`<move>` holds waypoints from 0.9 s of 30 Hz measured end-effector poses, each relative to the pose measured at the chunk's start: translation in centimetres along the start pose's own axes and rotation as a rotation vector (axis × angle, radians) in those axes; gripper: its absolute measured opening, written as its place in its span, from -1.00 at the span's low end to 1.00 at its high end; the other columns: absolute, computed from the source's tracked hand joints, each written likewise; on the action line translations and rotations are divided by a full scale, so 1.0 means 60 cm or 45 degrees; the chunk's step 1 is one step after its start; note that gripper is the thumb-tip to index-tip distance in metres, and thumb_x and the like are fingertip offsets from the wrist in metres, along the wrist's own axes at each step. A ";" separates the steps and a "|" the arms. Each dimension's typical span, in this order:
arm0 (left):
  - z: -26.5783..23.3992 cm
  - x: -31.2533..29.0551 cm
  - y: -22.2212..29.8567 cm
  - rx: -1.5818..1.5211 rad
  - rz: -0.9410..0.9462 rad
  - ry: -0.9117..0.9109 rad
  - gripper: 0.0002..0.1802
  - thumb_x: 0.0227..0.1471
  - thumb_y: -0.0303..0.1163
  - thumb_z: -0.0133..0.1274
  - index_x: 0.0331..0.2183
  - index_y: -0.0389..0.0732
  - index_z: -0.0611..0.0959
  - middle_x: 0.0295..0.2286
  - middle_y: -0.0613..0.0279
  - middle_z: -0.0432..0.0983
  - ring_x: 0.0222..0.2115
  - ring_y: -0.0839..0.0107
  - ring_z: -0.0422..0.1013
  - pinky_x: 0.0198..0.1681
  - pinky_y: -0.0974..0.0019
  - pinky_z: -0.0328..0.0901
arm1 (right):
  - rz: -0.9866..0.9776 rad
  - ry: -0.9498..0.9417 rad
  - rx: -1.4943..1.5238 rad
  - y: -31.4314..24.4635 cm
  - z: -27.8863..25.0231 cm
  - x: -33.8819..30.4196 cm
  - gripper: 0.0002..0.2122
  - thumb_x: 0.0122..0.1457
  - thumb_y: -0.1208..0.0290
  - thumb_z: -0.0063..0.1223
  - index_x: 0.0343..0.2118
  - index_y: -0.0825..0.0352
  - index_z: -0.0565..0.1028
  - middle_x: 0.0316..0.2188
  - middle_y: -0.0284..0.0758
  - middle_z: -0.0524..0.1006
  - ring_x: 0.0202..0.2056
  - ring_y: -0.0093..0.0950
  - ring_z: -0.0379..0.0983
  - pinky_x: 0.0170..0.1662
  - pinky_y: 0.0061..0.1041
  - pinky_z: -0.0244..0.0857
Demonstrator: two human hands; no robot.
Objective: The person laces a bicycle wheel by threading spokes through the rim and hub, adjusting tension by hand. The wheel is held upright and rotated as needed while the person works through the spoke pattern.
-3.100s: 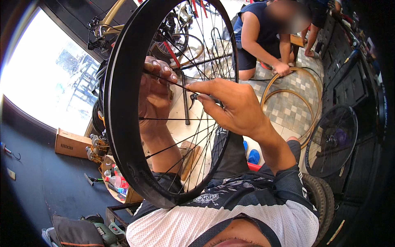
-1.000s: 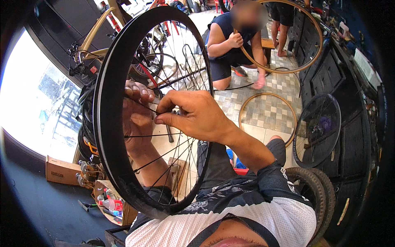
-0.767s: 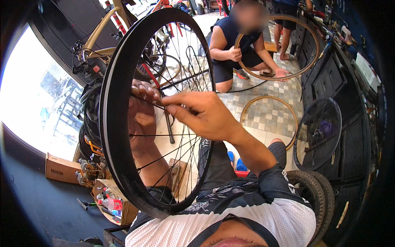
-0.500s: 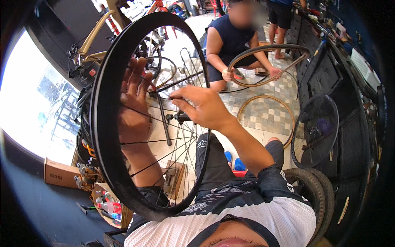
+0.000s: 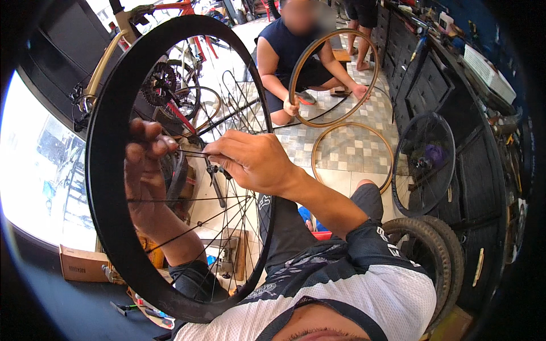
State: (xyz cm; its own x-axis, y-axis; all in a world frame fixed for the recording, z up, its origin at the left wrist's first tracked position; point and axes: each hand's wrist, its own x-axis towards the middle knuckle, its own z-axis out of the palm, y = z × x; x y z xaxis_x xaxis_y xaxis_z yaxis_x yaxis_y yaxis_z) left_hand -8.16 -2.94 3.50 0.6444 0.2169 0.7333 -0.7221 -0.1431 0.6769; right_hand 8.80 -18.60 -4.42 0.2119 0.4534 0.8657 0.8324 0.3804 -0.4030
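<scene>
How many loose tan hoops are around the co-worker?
2: one hoop held up by the co-worker, the other hoop lying on the tiled floor in front. More could be hidden behind the black wheel.

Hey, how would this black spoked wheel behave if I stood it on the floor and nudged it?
The black wheel would likely roll readily, since its rim is round. It would probably tip sideways unsupported, being narrow for its height. The deep rim looks stiff, but the thin spokes might flex if pressed.

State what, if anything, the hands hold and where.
The right hand pinches a black spoke away from the rim; whether the left hand grips it is unclear.
</scene>
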 end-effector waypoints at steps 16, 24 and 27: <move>-0.017 -0.041 -0.031 -0.261 0.036 -0.250 -0.67 0.27 -0.35 0.22 -0.01 -0.31 0.63 -0.15 0.06 0.51 -0.19 0.27 0.48 0.07 -0.02 0.47 | -0.045 -0.033 -0.038 0.013 0.003 -0.041 -0.86 0.21 0.43 0.31 -0.17 0.18 0.63 -0.36 -0.39 0.61 -0.48 -0.33 0.61 -0.47 -0.37 0.48; -0.087 0.055 -0.031 -0.437 -0.095 -0.921 -0.77 0.18 -0.37 0.29 -0.22 -0.35 0.70 -0.19 -0.15 0.61 -0.28 0.10 0.57 -0.10 -0.11 0.58 | -0.055 -0.102 -0.056 0.000 0.004 -0.045 -0.85 0.21 0.43 0.29 -0.16 0.19 0.64 -0.33 -0.39 0.61 -0.47 -0.33 0.61 -0.48 -0.37 0.48; -0.046 0.032 -0.059 -0.363 0.008 -0.676 -0.70 0.23 -0.25 0.27 -0.23 -0.32 0.64 -0.18 -0.07 0.57 -0.27 0.20 0.53 -0.23 0.03 0.60 | -0.007 -0.115 -0.126 0.006 -0.010 -0.054 -0.84 0.22 0.43 0.28 -0.14 0.19 0.64 -0.33 -0.38 0.61 -0.46 -0.33 0.61 -0.47 -0.37 0.49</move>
State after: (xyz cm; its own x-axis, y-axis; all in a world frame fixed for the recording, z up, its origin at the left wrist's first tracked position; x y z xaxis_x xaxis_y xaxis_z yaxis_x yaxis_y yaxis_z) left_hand -5.04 0.66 2.32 0.6247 -0.3057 0.7186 -0.7179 0.1373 0.6825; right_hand 8.74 -20.43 -7.16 0.1638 0.5241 0.8358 0.8809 0.3037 -0.3631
